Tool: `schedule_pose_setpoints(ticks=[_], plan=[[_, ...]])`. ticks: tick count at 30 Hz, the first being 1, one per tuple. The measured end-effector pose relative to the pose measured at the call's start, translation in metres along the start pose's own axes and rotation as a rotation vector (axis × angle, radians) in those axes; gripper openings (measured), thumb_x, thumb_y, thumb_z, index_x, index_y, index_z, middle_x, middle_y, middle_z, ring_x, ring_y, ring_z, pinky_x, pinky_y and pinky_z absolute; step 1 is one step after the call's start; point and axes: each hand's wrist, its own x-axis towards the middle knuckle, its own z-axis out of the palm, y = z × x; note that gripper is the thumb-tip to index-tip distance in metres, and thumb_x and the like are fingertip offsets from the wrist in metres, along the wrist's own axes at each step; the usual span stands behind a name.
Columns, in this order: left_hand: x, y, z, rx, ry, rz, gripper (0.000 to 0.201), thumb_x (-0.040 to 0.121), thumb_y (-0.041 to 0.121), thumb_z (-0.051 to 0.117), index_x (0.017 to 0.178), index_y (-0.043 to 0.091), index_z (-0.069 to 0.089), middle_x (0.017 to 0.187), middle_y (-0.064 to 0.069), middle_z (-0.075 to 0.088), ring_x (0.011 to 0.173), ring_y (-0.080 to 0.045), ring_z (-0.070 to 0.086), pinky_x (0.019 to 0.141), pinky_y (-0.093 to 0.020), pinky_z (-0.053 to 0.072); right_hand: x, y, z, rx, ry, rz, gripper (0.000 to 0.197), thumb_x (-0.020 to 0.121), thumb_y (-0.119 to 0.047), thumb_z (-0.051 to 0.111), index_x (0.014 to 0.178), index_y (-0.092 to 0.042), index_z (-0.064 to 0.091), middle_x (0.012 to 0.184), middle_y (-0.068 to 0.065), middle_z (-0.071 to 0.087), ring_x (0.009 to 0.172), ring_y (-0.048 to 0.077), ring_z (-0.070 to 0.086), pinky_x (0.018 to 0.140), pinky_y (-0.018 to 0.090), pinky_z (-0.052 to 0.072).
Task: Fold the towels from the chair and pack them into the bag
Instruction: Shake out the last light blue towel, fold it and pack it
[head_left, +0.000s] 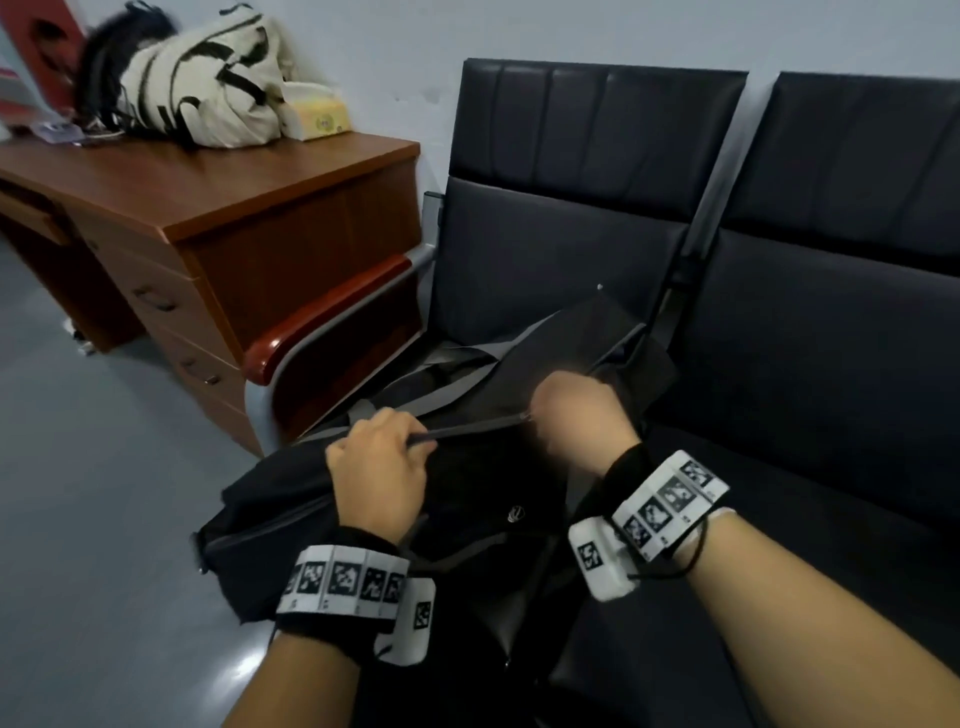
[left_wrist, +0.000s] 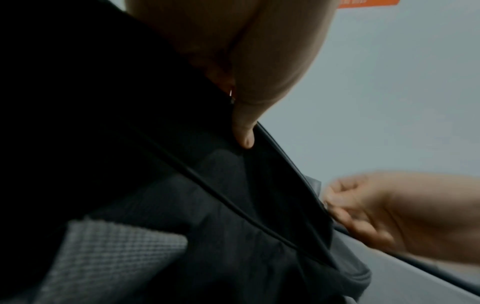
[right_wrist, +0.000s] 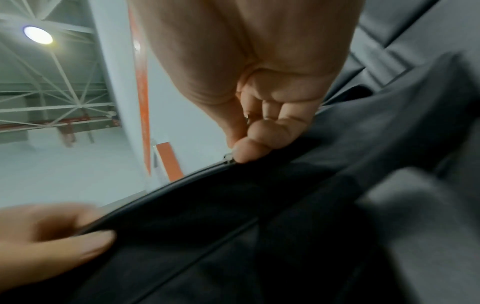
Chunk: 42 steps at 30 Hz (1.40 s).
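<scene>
Fabric could catch in the zip if the left hand (head_left: 376, 475), gripping the edge of the black bag (head_left: 467, 519) on the chair (head_left: 571, 249), lets it go slack. The right hand (head_left: 576, 415) pinches the zip pull (right_wrist: 228, 159) (blurred), and a jerk might slip it free. Whether the zip is opening or closing is unclear. A grey textured patch (left_wrist: 111, 253) inside may be a towel.

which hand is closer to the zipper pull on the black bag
Right. The right hand pinches the zipper pull; the left hand grips the bag edge farther along the zipper.
</scene>
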Motion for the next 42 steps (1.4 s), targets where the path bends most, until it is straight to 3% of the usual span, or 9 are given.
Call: schedule_pose_setpoints(ticks=[4, 8, 16, 20, 23, 29, 35, 39, 42], plan=[[0.01, 0.0, -0.01, 0.01, 0.094, -0.059, 0.005, 0.089, 0.023, 0.07, 0.087, 0.024, 0.066, 0.092, 0.006, 0.063, 0.097, -0.025, 0.058, 0.088, -0.047, 0.039, 0.022, 0.042, -0.05, -0.01, 0.249, 0.101, 0.021, 0.089, -0.005, 0.057, 0.074, -0.019, 0.059, 0.059, 0.002, 0.068, 0.041, 0.009, 0.056, 0.044, 0.017, 0.045], [0.013, 0.028, 0.002, 0.138, 0.083, -0.121, 0.01, 0.088, 0.021, 0.066, 0.098, 0.023, 0.07, 0.101, 0.002, 0.065, 0.104, -0.028, 0.057, 0.094, -0.049, 0.037, 0.032, 0.059, -0.063, 0.055, 0.303, 0.094, 0.019, 0.089, -0.006, 0.058, 0.074, -0.019, 0.06, 0.06, -0.001, 0.068, 0.045, 0.008, 0.061, 0.046, 0.012, 0.043], [0.044, 0.136, 0.092, 0.199, -0.08, 0.164, 0.037, 0.085, 0.044, 0.067, 0.121, 0.035, 0.061, 0.116, 0.008, 0.059, 0.115, -0.02, 0.052, 0.097, -0.045, 0.034, 0.04, 0.062, -0.058, 0.15, 0.236, -0.055, 0.019, 0.087, -0.005, 0.058, 0.076, -0.021, 0.059, 0.063, 0.003, 0.066, 0.05, 0.016, 0.063, 0.053, 0.021, 0.048], [0.058, 0.156, 0.122, 0.141, -0.03, 0.164, 0.013, 0.086, 0.037, 0.07, 0.091, 0.028, 0.062, 0.093, 0.007, 0.061, 0.095, -0.018, 0.061, 0.087, -0.042, 0.033, 0.046, 0.067, -0.071, -0.01, 0.127, -0.096, 0.015, 0.088, -0.015, 0.061, 0.078, -0.025, 0.058, 0.066, -0.003, 0.065, 0.062, 0.011, 0.062, 0.065, 0.032, 0.053], [0.063, 0.14, 0.122, -0.004, 0.092, 0.148, 0.021, 0.08, 0.025, 0.079, 0.073, 0.024, 0.058, 0.077, 0.006, 0.059, 0.079, -0.022, 0.063, 0.078, -0.04, 0.034, 0.069, 0.085, -0.1, -0.042, 0.194, -0.063, 0.014, 0.089, -0.016, 0.062, 0.077, -0.022, 0.058, 0.066, -0.002, 0.065, 0.068, 0.015, 0.062, 0.068, 0.03, 0.048], [0.064, 0.131, 0.109, -0.087, 0.163, 0.165, 0.02, 0.079, 0.019, 0.08, 0.074, 0.018, 0.061, 0.079, 0.007, 0.061, 0.082, -0.023, 0.062, 0.077, -0.038, 0.033, 0.118, 0.131, -0.12, -0.076, 0.21, 0.082, 0.015, 0.088, -0.017, 0.064, 0.074, -0.02, 0.062, 0.063, -0.005, 0.065, 0.066, 0.009, 0.058, 0.057, 0.008, 0.036], [0.065, 0.124, 0.099, -0.115, 0.207, 0.202, 0.013, 0.081, 0.024, 0.068, 0.074, 0.014, 0.064, 0.08, 0.005, 0.06, 0.079, -0.027, 0.058, 0.072, -0.051, 0.046, 0.141, 0.169, -0.107, 0.165, 0.163, 0.265, 0.02, 0.083, -0.014, 0.069, 0.064, -0.02, 0.065, 0.053, -0.013, 0.06, 0.058, 0.006, 0.056, 0.057, 0.018, 0.041], [0.065, 0.122, 0.101, -0.16, 0.199, 0.243, 0.015, 0.082, 0.012, 0.076, 0.074, 0.013, 0.063, 0.078, 0.006, 0.058, 0.076, -0.022, 0.054, 0.067, -0.045, 0.045, 0.135, 0.183, -0.091, 0.406, 0.089, 0.357, 0.026, 0.087, -0.003, 0.063, 0.064, -0.016, 0.064, 0.044, -0.011, 0.057, 0.036, 0.004, 0.045, 0.037, 0.016, 0.033], [0.064, 0.124, 0.102, -0.216, 0.109, 0.213, 0.019, 0.08, 0.007, 0.078, 0.074, 0.014, 0.062, 0.075, 0.008, 0.056, 0.074, -0.016, 0.054, 0.068, -0.038, 0.044, 0.125, 0.188, -0.09, 0.465, 0.103, 0.393, 0.026, 0.087, -0.002, 0.06, 0.066, -0.016, 0.064, 0.049, -0.005, 0.055, 0.04, 0.012, 0.043, 0.038, 0.019, 0.032]])
